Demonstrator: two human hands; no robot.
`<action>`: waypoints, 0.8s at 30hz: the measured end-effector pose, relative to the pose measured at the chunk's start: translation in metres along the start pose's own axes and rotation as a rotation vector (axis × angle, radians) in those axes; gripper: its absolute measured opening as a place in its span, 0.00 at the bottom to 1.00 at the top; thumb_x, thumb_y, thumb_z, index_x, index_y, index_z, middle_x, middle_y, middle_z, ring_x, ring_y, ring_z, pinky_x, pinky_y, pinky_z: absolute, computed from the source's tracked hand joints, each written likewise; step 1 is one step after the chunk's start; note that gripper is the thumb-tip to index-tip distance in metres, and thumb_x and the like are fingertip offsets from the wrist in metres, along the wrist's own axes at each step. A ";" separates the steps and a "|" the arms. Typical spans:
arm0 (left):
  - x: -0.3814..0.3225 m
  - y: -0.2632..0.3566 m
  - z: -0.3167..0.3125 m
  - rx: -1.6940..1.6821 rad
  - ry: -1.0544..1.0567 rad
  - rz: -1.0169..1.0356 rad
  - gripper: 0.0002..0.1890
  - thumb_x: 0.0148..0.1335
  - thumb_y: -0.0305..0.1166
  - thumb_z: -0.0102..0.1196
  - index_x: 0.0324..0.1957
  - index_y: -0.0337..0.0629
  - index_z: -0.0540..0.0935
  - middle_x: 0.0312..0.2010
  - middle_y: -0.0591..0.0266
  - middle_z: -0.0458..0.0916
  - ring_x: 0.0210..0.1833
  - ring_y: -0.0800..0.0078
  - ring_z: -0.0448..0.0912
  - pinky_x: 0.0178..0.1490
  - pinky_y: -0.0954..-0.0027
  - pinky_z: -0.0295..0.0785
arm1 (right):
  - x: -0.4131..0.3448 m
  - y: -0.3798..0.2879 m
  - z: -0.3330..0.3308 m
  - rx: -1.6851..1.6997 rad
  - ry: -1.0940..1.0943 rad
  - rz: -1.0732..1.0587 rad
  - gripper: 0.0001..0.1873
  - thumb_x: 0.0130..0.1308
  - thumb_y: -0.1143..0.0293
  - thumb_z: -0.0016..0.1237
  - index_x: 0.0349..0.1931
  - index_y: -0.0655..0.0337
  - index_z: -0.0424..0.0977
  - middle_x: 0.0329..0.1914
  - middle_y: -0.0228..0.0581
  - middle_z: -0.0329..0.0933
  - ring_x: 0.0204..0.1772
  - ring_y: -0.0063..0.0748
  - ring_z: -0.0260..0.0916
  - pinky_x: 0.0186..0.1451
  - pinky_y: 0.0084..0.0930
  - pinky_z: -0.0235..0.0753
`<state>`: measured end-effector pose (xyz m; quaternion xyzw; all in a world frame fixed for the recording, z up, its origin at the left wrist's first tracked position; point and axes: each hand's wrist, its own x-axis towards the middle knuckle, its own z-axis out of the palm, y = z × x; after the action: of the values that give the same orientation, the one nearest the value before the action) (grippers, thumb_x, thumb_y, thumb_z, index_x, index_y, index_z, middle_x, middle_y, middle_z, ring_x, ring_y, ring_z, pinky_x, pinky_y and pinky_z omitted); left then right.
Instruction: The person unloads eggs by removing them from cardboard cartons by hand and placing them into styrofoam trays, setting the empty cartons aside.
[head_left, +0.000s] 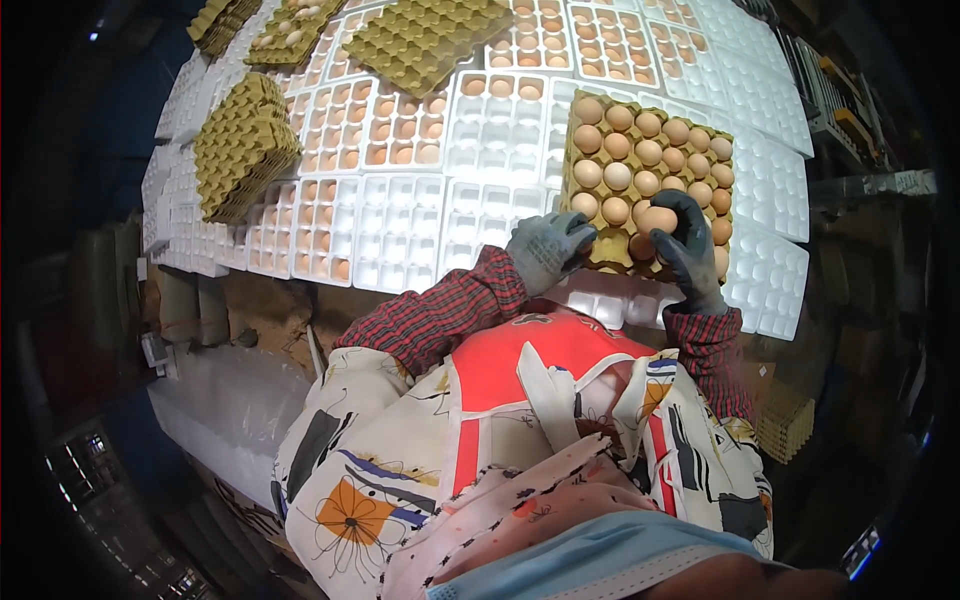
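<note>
A moulded-pulp egg tray (611, 245) full of brown eggs lies in front of me on the right, on top of white foam trays. My right hand (694, 251), in a grey work glove, pinches a brown egg (657, 220) between thumb and fingers just above the pulp tray's near part. My left hand (547, 251), gloved too, has its curled fingers at the tray's near left edge. What lies under those fingers is hidden. Beside the left hand, bare cells show at the tray's near left corner. To the left is a white foam egg tray (491, 196) with vacant cells.
White foam trays cover the table; several hold eggs, such as one foam tray (405, 129). A stack of pulp trays (244, 154) stands at left, and another pulp tray (427, 37) lies at the back. Metal equipment (840, 97) borders the table's right side.
</note>
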<state>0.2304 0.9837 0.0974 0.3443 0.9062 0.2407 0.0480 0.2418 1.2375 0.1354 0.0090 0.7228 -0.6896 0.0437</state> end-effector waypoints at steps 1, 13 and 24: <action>0.003 0.002 -0.005 -0.191 0.044 0.000 0.24 0.56 0.38 0.66 0.55 0.48 0.76 0.47 0.56 0.78 0.41 0.57 0.82 0.45 0.59 0.78 | 0.015 -0.004 -0.007 -0.388 -0.065 -0.246 0.22 0.54 0.74 0.62 0.50 0.61 0.74 0.50 0.40 0.72 0.55 0.35 0.73 0.58 0.34 0.75; 0.048 -0.001 -0.011 0.116 -0.063 -0.013 0.20 0.59 0.38 0.63 0.54 0.51 0.80 0.50 0.60 0.80 0.46 0.54 0.82 0.48 0.61 0.80 | 0.038 -0.035 -0.017 -0.240 -0.083 -0.024 0.26 0.56 0.67 0.64 0.57 0.60 0.76 0.58 0.41 0.74 0.59 0.33 0.72 0.63 0.31 0.73; 0.104 -0.034 -0.032 0.058 -0.044 0.004 0.33 0.44 0.35 0.76 0.57 0.48 0.81 0.60 0.54 0.72 0.56 0.57 0.77 0.57 0.63 0.76 | 0.056 0.010 0.025 -1.184 0.246 -0.234 0.17 0.57 0.66 0.57 0.48 0.52 0.78 0.58 0.40 0.70 0.55 0.43 0.72 0.47 0.42 0.76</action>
<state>0.1228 1.0164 0.1182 0.3525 0.9108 0.2069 0.0575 0.1884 1.2100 0.1196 -0.0166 0.9789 -0.1654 -0.1186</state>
